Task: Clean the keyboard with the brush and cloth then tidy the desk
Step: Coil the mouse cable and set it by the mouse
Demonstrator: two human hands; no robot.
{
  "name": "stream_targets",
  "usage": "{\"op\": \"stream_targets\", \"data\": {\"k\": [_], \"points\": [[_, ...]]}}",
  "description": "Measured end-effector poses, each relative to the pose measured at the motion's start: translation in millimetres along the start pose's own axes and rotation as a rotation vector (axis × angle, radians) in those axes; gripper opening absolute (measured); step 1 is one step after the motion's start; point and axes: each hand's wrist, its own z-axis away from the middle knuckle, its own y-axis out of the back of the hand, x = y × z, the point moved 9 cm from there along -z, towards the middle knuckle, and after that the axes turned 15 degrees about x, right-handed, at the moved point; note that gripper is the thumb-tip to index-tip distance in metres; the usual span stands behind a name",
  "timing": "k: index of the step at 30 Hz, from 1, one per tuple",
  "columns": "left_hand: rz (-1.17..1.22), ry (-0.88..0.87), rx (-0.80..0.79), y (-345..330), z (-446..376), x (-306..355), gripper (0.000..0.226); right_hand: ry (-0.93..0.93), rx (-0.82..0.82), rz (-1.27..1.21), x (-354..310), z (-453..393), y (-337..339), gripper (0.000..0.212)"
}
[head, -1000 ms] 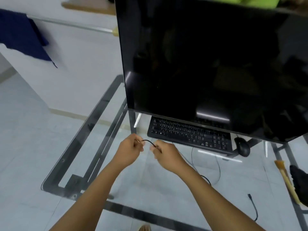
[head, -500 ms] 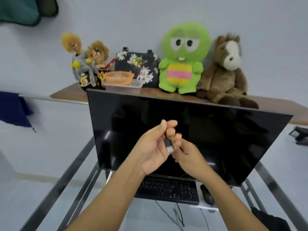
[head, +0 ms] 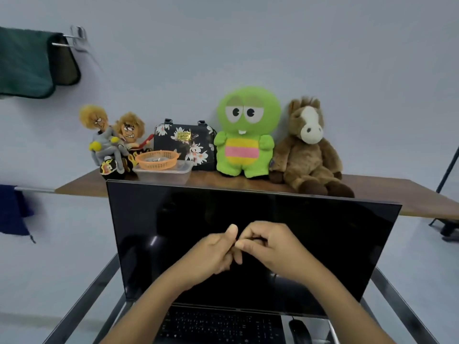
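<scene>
Left hand [head: 215,252]: raised before the monitor [head: 248,239], fingers curled — grip contents hidden.
Right hand [head: 270,247]: touching the left, fingertips pinched together; cannot tell on what.
Keyboard [head: 218,327]: on the surface under the monitor — mouse [head: 299,331] beside it.

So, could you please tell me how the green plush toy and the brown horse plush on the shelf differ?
The green plush toy is bright green with a pink and yellow striped belly; the brown horse plush is brown with a white muzzle. The green plush toy stands upright; the horse sits slumped with legs forward. Both rest side by side on the wooden shelf against the wall.
</scene>
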Motion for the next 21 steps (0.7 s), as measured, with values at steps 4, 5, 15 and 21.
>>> {"op": "stream_targets", "data": {"k": [4,5,15,21], "points": [[0.621,0.201,-0.184,-28,30,20,0.057,-0.068,-0.014,-0.197,5,-12,11,0.020],[0.744,0.224,-0.189,-30,33,29,0.053,-0.100,-0.001,-0.265,6,-12,11,0.021],[0.680,-0.112,0.519,40,-10,64,0.032,-0.184,-0.091,-0.084,15,20,-32,0.023],[-0.324,-0.274,0.290,30,-7,39,0.037,-0.016,-0.132,0.078,-12,19,-26,0.023]]}}
